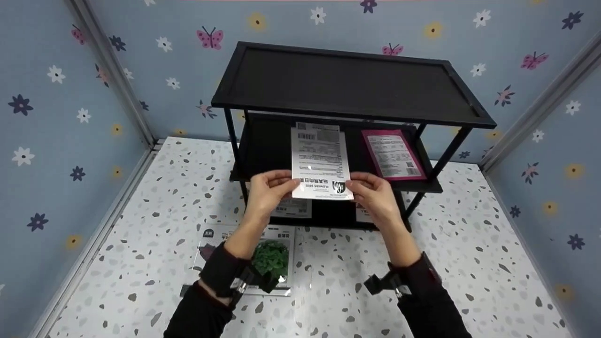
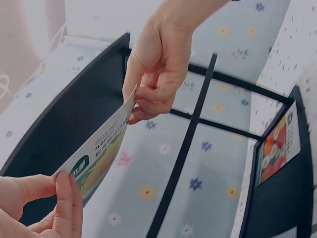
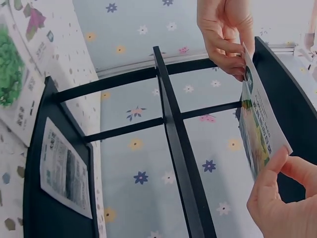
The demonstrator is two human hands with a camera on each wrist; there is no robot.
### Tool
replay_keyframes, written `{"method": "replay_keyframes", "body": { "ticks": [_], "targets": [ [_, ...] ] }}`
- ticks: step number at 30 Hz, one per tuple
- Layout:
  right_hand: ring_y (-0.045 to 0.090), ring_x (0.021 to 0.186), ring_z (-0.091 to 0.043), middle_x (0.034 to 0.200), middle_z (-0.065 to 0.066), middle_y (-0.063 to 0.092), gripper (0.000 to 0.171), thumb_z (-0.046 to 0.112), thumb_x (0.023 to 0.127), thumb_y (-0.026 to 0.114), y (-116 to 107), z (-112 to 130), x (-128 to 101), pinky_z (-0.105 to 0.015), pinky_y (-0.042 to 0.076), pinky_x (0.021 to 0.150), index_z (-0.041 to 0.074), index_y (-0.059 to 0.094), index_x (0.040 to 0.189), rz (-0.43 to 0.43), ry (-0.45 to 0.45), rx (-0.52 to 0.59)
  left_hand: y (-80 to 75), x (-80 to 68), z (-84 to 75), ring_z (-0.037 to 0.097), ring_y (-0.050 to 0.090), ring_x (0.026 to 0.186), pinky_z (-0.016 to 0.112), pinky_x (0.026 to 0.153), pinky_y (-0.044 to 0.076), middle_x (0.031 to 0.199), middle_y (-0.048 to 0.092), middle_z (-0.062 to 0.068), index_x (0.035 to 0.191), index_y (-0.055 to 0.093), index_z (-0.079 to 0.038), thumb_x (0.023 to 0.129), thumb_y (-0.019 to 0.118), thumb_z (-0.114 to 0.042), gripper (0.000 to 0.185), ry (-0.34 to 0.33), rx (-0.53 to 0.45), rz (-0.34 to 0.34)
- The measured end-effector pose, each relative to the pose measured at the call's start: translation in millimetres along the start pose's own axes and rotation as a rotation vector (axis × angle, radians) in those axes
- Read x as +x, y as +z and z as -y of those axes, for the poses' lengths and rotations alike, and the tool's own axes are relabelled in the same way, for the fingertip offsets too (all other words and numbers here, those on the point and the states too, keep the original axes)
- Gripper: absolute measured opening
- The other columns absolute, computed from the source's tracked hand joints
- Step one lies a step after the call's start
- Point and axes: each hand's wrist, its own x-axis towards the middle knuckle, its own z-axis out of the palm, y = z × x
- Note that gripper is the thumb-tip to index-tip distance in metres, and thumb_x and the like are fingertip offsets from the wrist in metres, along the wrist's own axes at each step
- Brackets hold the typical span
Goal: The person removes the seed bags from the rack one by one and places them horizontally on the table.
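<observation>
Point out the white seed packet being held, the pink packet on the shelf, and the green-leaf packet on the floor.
white seed packet (image 1: 320, 159), head view, middle of its printed back.
pink packet (image 1: 393, 155), head view, its label panel.
green-leaf packet (image 1: 271, 257), head view, the leaf picture.

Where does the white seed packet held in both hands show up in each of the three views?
Head: the white seed packet sits at centre, its back to the camera, over the black shelf rack's middle shelf.
Left wrist: lower left, seen edge-on.
Right wrist: right edge, printed front visible.
Shared landmark: the black shelf rack.
</observation>
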Motion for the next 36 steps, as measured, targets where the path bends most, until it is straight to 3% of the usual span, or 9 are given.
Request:
{"method": "replay_keyframes", "body": {
  "ticks": [7, 11, 12, 14, 18, 20, 29, 33, 36],
  "targets": [
    [0.056, 0.065, -0.015, 0.079, -0.013, 0.059, 0.024, -0.007, 0.079, 0.06, -15, -20, -22, -0.018, 0.045, 0.05, -0.011, 0.053, 0.101, -0.058, -0.067, -0.077, 8.7, -18.1, 23.4, 0.015, 0.058, 0.067, 0.027, 0.061, 0.052, 0.08, 0.061, 0.011, 0.1, 0.059, 0.009, 0.076, 0.066, 0.0, 0.027, -0.016, -0.03, 0.022],
    [0.058, 0.071, -0.017, 0.084, -0.015, 0.06, 0.024, -0.002, 0.08, 0.061, -57, -79, -3, -0.021, 0.049, 0.055, -0.008, 0.056, 0.103, 0.005, -0.197, -0.061, 12.5, -28.5, 38.9, 0.019, 0.059, 0.07, 0.031, 0.063, 0.053, 0.082, 0.062, 0.015, 0.099, 0.06, 0.01, 0.075, 0.067, -0.001, 0.027, -0.006, -0.056, 0.026],
    [0.058, 0.071, -0.019, 0.085, -0.016, 0.06, 0.024, -0.002, 0.08, 0.061, -73, -100, 6, -0.022, 0.049, 0.055, -0.007, 0.056, 0.103, 0.033, -0.235, -0.053, 11.8, -17.8, 67.4, 0.019, 0.06, 0.07, 0.03, 0.062, 0.053, 0.082, 0.062, 0.014, 0.099, 0.06, 0.009, 0.075, 0.068, -0.002, 0.026, 0.019, -0.077, 0.034],
    [0.059, 0.071, -0.021, 0.087, -0.018, 0.06, 0.026, 0.002, 0.08, 0.063, -104, -144, 24, -0.027, 0.051, 0.055, -0.003, 0.057, 0.105, 0.082, -0.308, -0.041, 12.9, -21.9, 76.5, 0.022, 0.06, 0.073, 0.032, 0.064, 0.053, 0.084, 0.062, 0.016, 0.097, 0.062, 0.006, 0.074, 0.07, -0.005, 0.027, 0.029, -0.086, 0.032],
    [0.058, 0.073, -0.033, 0.092, -0.024, 0.057, 0.035, 0.004, 0.077, 0.067, -135, -192, 32, -0.038, 0.052, 0.055, -0.002, 0.055, 0.11, 0.017, -0.326, -0.086, 12.8, -22.7, 108.1, 0.024, 0.062, 0.075, 0.032, 0.063, 0.053, 0.086, 0.063, 0.016, 0.097, 0.063, 0.003, 0.074, 0.071, -0.011, 0.028, 0.089, -0.138, 0.053],
    [0.058, 0.074, -0.035, 0.092, -0.025, 0.057, 0.037, 0.007, 0.076, 0.069, -140, -201, 28, -0.04, 0.052, 0.056, -0.001, 0.055, 0.109, -0.014, -0.317, -0.097, 14.5, -36.7, 97.1, 0.026, 0.062, 0.075, 0.034, 0.063, 0.053, 0.087, 0.064, 0.016, 0.097, 0.064, 0.003, 0.073, 0.072, -0.013, 0.03, 0.078, -0.128, 0.043],
    [0.059, 0.073, -0.024, 0.089, -0.018, 0.059, 0.031, 0.001, 0.079, 0.064, -114, -167, -23, -0.03, 0.052, 0.057, -0.003, 0.055, 0.108, 0.034, -0.329, -0.096, 16.4, -33.7, 167.8, 0.022, 0.063, 0.069, 0.028, 0.054, 0.053, 0.084, 0.065, 0.014, 0.097, 0.066, 0.001, 0.077, 0.068, -0.006, 0.021, 0.207, -0.128, 0.009],
    [0.06, 0.074, -0.021, 0.089, -0.015, 0.06, 0.03, 0.004, 0.078, 0.066, -89, -140, -46, -0.029, 0.053, 0.059, -0.001, 0.056, 0.106, -0.008, -0.315, -0.147, 22.3, -48.3, 153.8, 0.019, 0.062, 0.064, 0.026, 0.048, 0.051, 0.081, 0.066, 0.011, 0.092, 0.068, -0.003, 0.076, 0.07, -0.011, 0.018, 0.286, -0.049, -0.061],
    [0.06, 0.076, -0.022, 0.092, -0.018, 0.059, 0.031, 0.007, 0.079, 0.066, -72, -124, -56, -0.028, 0.052, 0.06, -0.004, 0.055, 0.106, -0.092, -0.345, -0.239, 28.7, -67.0, 119.9, 0.018, 0.06, 0.062, 0.026, 0.047, 0.05, 0.077, 0.066, 0.01, 0.087, 0.069, -0.001, 0.075, 0.07, -0.011, 0.016, 0.362, 0.017, -0.105]
  ]
}}
